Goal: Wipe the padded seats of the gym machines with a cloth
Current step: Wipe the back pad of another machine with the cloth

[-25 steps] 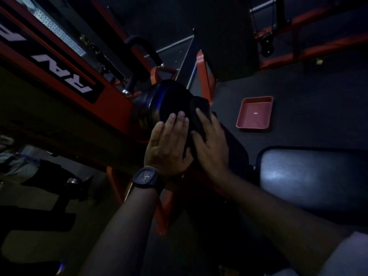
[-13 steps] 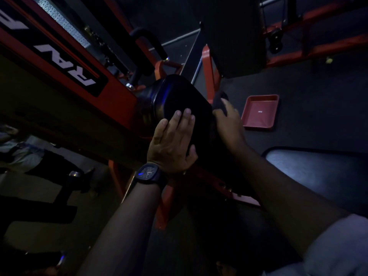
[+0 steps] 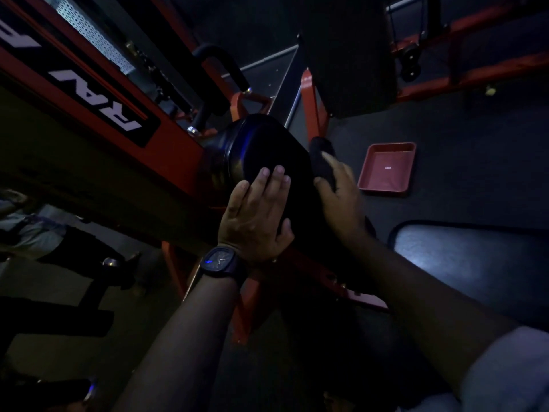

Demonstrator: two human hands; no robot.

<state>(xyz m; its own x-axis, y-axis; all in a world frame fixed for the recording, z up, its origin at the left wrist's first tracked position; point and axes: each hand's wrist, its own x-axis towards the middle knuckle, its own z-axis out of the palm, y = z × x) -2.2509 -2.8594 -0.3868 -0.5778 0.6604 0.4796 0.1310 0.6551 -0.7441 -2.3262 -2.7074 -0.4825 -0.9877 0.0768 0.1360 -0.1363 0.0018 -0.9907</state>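
A black padded roller [image 3: 261, 150] sits on the red machine frame at the middle of the view. My left hand [image 3: 255, 215], a dark watch on its wrist, rests flat on the pad's near side with straight fingers. My right hand [image 3: 341, 197] grips a dark cloth [image 3: 322, 162] against the pad's right edge; the cloth bulges out above my fingers. A second black padded seat [image 3: 475, 263] lies at the lower right, apart from both hands.
A red frame beam [image 3: 98, 96] with white lettering runs diagonally at the upper left. A red tray [image 3: 386, 168] lies on the dark floor to the right. A large dark back pad [image 3: 350, 55] hangs above. Another person's legs [image 3: 44, 233] show at the far left.
My right hand has slid with the cloth from the front of the pad to its right edge, moving up and right. My left hand has stayed flat on the pad.
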